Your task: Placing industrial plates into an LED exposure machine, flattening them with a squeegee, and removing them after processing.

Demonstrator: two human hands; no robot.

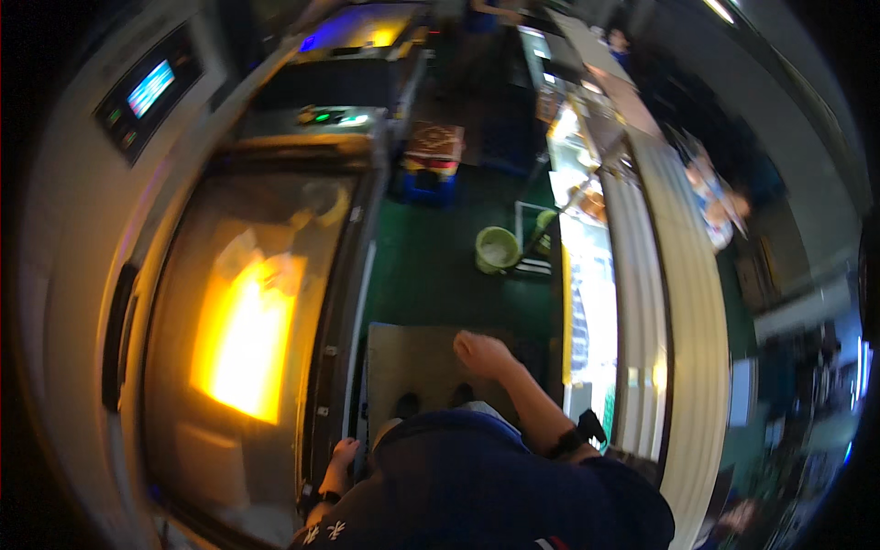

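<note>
My right hand (481, 353) is held out in front of my body, above a pale floor mat (396, 353). Its fingers are curled in, and nothing shows in them. My left hand (345, 450) hangs low on the left, close to the dark front edge of a machine with a large window (188, 302). The fingers there are small and blurred, so their closing is unclear. Bright yellow light glows behind the window. On the right, nearest to my right forearm, runs a brightly lit bench (587, 302).
A control panel with a small screen (150, 89) sits on the machine at upper left. Ahead on the green floor stand a light green bucket (496, 249) and a blue crate with a brown box (434, 142) on top. Other people are at the far end and beyond the bench.
</note>
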